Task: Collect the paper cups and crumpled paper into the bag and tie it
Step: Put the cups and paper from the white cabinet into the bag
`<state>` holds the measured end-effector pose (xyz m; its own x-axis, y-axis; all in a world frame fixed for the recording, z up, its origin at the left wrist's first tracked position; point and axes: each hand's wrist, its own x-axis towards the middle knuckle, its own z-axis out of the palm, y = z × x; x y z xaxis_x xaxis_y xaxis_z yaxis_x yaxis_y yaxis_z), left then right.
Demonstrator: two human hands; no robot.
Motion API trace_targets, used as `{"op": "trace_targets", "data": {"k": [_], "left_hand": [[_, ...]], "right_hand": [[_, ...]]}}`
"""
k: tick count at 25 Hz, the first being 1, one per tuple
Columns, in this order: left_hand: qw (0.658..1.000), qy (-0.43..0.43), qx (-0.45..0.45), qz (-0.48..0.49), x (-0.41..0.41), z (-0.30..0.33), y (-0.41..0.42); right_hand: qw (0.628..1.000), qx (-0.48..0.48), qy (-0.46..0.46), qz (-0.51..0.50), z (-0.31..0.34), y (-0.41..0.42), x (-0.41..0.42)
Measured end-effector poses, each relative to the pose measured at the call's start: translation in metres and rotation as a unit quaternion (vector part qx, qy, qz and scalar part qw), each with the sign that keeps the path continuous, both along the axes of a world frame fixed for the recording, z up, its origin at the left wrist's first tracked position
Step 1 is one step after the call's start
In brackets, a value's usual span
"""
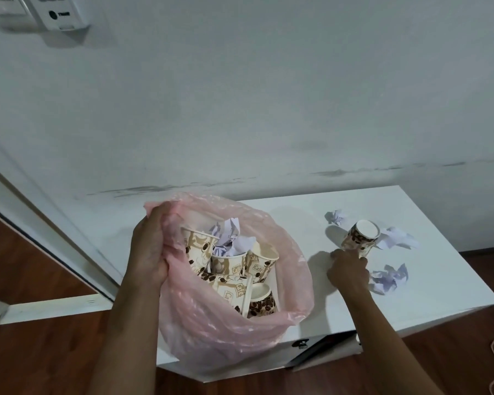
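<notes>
Sideways, cup (360,238), base toward camera

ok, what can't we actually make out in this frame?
Head view only:
- Bottom of the pink bag: cups on top hide what lies below.
- Right hand grip on the table cup: fingertips hidden behind the hand.
- Wall device: cut off by the top edge, label blurred.

Bag (291,283) on table (428,295) left end, cups (231,266) and paper (228,233) in it. Right of bag: 1 upside-down cup (360,238), with 3 paper wads around it: behind-left (336,216), right (397,238), front-right (388,279).
</notes>
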<state>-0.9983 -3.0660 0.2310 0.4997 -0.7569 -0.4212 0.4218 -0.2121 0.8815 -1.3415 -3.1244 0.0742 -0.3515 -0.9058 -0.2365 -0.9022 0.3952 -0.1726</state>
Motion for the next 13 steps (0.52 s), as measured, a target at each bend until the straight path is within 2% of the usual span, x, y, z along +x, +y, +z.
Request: {"op": "trace_targets", "data": {"k": [2,4,7,8,10,11,13], "left_hand": [[1.0,-0.005,0.001,-0.003,0.001,0.001,0.002],[1.0,-0.006,0.002,0.001,0.003,0.0,0.002],[1.0,-0.009,0.005,0.001,0.008,-0.003,0.002],[1.0,-0.01,0.001,-0.004,0.009,-0.004,0.002],[1.0,-0.018,-0.005,-0.012,0.011,-0.004,0.003],[1.0,-0.026,-0.005,-0.012,0.011,-0.004,0.004],[0.998,-0.054,-0.004,-0.013,0.012,-0.002,0.007]], "right_hand": [[0.994,-0.079,-0.077,-0.012,0.002,0.002,0.001],[0.973,-0.167,-0.158,0.019,0.025,0.004,0.01],[0.915,-0.334,-0.219,0.061,0.092,0.017,0.04],[0.888,-0.37,-0.266,0.07,0.118,0.028,0.054],[0.841,-0.376,-0.371,0.118,0.16,0.051,0.085],[0.834,-0.353,-0.395,0.155,0.172,0.06,0.1],[0.85,-0.279,-0.378,0.239,0.175,0.067,0.129]]}}
